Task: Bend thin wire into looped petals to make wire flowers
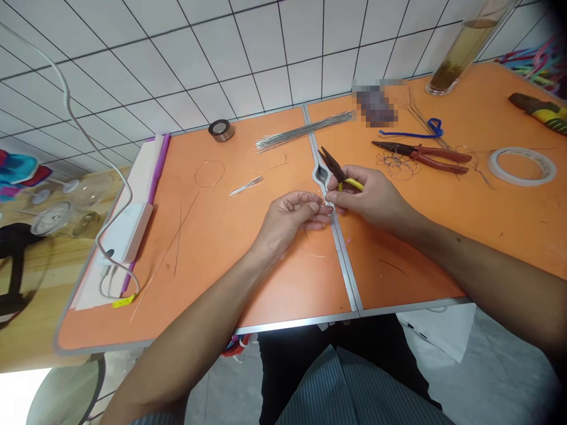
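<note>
My left hand (pixel 296 215) is closed over the table's seam, its thumb pressed to the fingers on a thin bent wire (pixel 295 204) with small loops. Just to the right, my right hand (pixel 370 192) grips needle-nose pliers (pixel 335 167) with dark jaws and yellow handles; the jaws point up and away from me. The right fingertips are close beside the left ones, and I cannot tell whether they touch the wire too. On the left half of the orange table lie a bundle of short wires (pixel 246 186) and a wire ring (pixel 209 173).
A bundle of long wires (pixel 305 131) and a tape roll (pixel 221 130) lie near the tiled wall. Red-handled pliers (pixel 443 158), a white tape ring (pixel 522 166) and a tall glass of liquid (pixel 456 62) are at right. A white power bank (pixel 126 233) with a cable is at left.
</note>
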A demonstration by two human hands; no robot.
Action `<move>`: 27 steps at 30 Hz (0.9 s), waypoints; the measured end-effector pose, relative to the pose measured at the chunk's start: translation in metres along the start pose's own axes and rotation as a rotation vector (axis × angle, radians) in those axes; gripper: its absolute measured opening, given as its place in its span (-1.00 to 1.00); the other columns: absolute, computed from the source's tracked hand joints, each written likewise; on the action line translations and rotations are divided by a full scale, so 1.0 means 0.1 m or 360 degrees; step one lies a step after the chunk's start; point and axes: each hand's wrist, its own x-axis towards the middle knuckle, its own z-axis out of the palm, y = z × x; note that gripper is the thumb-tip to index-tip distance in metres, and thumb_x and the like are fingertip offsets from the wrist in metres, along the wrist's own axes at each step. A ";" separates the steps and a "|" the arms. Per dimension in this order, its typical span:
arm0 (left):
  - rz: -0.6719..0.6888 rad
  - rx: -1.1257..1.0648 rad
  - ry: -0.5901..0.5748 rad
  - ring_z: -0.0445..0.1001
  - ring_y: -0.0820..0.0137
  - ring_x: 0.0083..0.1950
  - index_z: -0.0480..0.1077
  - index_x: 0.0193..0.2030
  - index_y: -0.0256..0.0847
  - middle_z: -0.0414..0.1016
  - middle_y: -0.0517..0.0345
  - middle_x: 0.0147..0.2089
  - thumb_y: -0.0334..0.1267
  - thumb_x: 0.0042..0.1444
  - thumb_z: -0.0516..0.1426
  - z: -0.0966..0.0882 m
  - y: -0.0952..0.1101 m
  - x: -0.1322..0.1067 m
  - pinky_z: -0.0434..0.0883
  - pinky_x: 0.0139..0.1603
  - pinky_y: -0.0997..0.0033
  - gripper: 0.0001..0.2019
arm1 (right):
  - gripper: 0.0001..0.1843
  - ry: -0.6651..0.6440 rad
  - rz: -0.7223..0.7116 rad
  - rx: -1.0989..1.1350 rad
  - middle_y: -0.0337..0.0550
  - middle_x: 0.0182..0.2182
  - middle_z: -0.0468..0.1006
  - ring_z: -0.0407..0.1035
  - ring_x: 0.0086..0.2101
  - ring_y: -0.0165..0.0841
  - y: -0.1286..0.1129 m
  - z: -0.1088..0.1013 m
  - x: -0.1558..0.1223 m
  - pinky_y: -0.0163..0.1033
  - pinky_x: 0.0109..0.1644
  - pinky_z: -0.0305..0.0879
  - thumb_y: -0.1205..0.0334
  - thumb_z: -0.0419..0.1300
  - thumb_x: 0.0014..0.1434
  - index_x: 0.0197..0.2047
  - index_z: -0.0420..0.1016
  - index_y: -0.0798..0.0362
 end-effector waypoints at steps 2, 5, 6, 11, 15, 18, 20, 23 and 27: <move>-0.0001 -0.0003 -0.0016 0.79 0.28 -0.18 0.61 -0.13 -0.27 0.79 -0.07 -0.11 -0.28 0.20 0.43 0.00 0.00 0.00 0.71 -0.09 0.30 -0.83 | -0.77 -0.0003 0.0009 0.0012 -0.26 -0.39 0.50 0.39 -0.40 -0.36 0.00 0.00 0.00 -0.19 -0.28 0.46 0.27 0.53 0.10 -0.25 0.58 -0.03; -0.0010 -0.0020 -0.0006 0.79 0.26 -0.19 0.61 -0.14 -0.28 0.78 -0.08 -0.12 -0.23 0.26 0.41 0.01 0.00 -0.01 0.71 -0.10 0.31 -0.83 | -0.79 0.0000 0.0021 -0.0023 -0.29 -0.43 0.48 0.37 -0.43 -0.38 0.00 0.00 0.00 -0.20 -0.30 0.42 0.30 0.50 0.11 -0.24 0.57 -0.02; -0.0008 -0.0027 0.0004 0.79 0.26 -0.19 0.60 -0.15 -0.28 0.78 -0.09 -0.13 -0.21 0.28 0.40 0.01 0.00 -0.01 0.71 -0.11 0.32 -0.83 | -0.80 0.0005 0.0024 -0.0046 -0.30 -0.44 0.47 0.36 -0.44 -0.38 0.01 0.00 0.00 -0.20 -0.31 0.40 0.30 0.50 0.12 -0.24 0.57 -0.02; -0.0002 -0.0040 0.0028 0.79 0.27 -0.21 0.59 -0.14 -0.25 0.78 -0.06 -0.16 -0.20 0.32 0.35 0.02 0.01 0.00 0.70 -0.12 0.32 -0.85 | -0.82 0.0039 -0.0011 -0.0174 -0.30 -0.43 0.48 0.34 -0.45 -0.39 0.01 0.00 0.00 -0.19 -0.32 0.30 0.30 0.49 0.13 -0.24 0.58 -0.02; -0.0005 -0.0044 0.0021 0.79 0.27 -0.20 0.57 -0.14 -0.22 0.78 -0.05 -0.16 -0.22 0.34 0.32 0.01 0.00 0.00 0.70 -0.12 0.30 -0.89 | -0.84 0.0021 -0.0011 -0.0172 -0.29 -0.42 0.49 0.37 -0.42 -0.37 0.00 -0.01 -0.01 -0.18 -0.30 0.30 0.29 0.46 0.14 -0.23 0.58 -0.02; 0.0039 0.0018 0.0052 0.79 0.27 -0.20 0.53 -0.15 -0.18 0.77 -0.01 -0.17 -0.19 0.34 0.34 0.01 -0.02 0.01 0.69 -0.12 0.29 -0.86 | -0.83 -0.0010 -0.0024 -0.0178 -0.30 -0.44 0.46 0.38 -0.39 -0.35 -0.01 -0.02 -0.02 -0.20 -0.31 0.28 0.28 0.47 0.11 -0.24 0.59 -0.03; 0.0093 0.0086 0.0081 0.78 0.28 -0.21 0.49 -0.15 -0.16 0.77 0.01 -0.18 -0.16 0.36 0.34 0.02 -0.03 0.00 0.69 -0.12 0.29 -0.83 | -0.82 -0.0025 -0.0001 -0.0203 -0.31 -0.46 0.45 0.35 -0.40 -0.35 0.01 -0.02 -0.02 -0.21 -0.33 0.24 0.26 0.48 0.08 -0.26 0.58 -0.03; 0.0168 0.0179 0.0116 0.77 0.30 -0.23 0.44 -0.15 -0.15 0.78 0.02 -0.18 -0.13 0.39 0.32 0.04 -0.04 -0.01 0.67 -0.13 0.30 -0.80 | -0.82 -0.0035 0.0002 -0.0233 -0.29 -0.42 0.49 0.33 -0.39 -0.37 0.04 -0.02 0.00 -0.21 -0.30 0.22 0.25 0.47 0.06 -0.27 0.58 -0.02; 0.0202 0.0221 0.0122 0.75 0.31 -0.27 0.42 -0.14 -0.15 0.77 0.05 -0.21 -0.15 0.43 0.28 0.06 -0.03 -0.02 0.66 -0.17 0.32 -0.82 | -0.84 -0.0044 -0.0054 -0.0201 -0.28 -0.38 0.52 0.34 -0.34 -0.36 0.06 0.00 0.01 -0.19 -0.20 0.27 0.27 0.45 0.06 -0.29 0.57 -0.01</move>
